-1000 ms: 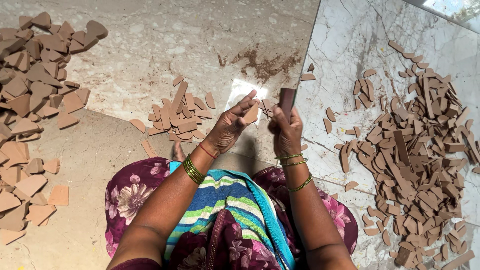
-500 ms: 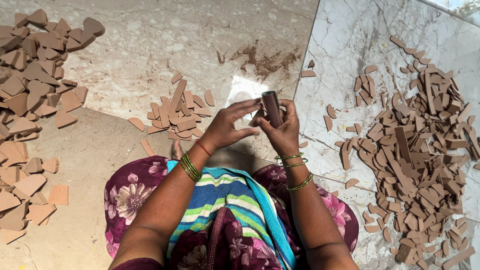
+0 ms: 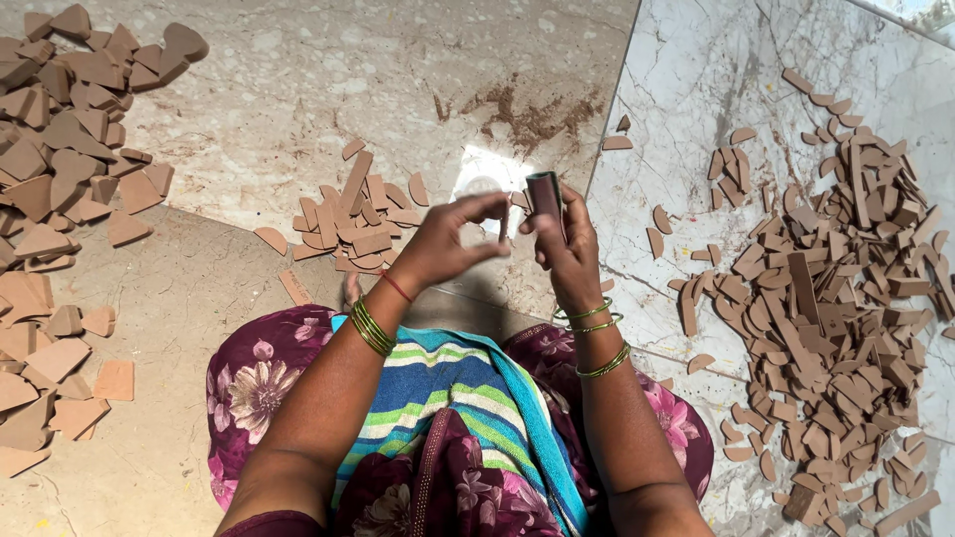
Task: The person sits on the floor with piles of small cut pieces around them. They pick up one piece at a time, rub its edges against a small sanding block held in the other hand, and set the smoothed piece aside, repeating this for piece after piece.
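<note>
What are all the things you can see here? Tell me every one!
Dark brown stack of flat cut pieces: one, held upright in the right hand.
Brown heart-shaped flat pieces: a big heap, far left on the floor.
Brown strip and curved offcuts, small pile: many, on the floor in front of the left hand.
Brown strip and curved offcuts, large pile: many, on the white marble floor at right.
Brown dust smear: one patch, top centre.
Beige stone floor: left and centre.
Floral purple dress with striped cloth: bottom centre.
Green bangles: several on each wrist.
Left hand: fingers pinching beside the stack.
Right hand: gripping the stack.
</note>
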A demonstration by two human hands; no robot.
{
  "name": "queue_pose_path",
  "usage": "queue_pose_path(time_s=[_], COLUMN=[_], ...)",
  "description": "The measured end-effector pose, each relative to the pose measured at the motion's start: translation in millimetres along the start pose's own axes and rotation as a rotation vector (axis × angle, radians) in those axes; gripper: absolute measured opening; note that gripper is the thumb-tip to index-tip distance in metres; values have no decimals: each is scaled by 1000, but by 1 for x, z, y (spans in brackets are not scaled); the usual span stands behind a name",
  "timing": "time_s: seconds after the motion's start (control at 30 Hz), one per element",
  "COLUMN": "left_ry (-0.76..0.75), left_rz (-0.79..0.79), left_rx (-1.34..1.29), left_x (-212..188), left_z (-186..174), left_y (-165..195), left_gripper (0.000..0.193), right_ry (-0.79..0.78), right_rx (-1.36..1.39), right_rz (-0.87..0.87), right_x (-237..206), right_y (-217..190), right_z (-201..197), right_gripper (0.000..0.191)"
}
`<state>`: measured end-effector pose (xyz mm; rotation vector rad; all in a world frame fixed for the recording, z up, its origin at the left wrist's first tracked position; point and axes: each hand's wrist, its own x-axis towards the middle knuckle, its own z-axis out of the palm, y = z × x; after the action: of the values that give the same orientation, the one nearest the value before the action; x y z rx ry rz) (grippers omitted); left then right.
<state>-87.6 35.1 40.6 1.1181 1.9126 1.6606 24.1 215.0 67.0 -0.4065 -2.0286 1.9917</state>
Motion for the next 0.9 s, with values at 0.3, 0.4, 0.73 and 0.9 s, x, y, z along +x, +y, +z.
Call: queue_pose_path(time_s=[0.3, 0.4, 0.73, 0.9], left_ry=[50, -17, 26, 47], left_rz=[-235, -174, -175, -218], left_rx=[-1068, -1058, -1018, -968], left_x=[-5, -6, -5, -3], left_z=[9, 14, 11, 13], left_y=[-22, -26, -25, -25], left_gripper=[66, 65, 69, 71], right_ry=[-82, -30, -23, -67], right_rx=[-515, -555, -522, -463], right_rz=[-494, -471, -438, -407], right_x=[-18, -14, -15, -14], right_y=[-10, -14, -18, -24], right_z=[25, 22, 28, 26], right_gripper=[49, 48, 50, 50])
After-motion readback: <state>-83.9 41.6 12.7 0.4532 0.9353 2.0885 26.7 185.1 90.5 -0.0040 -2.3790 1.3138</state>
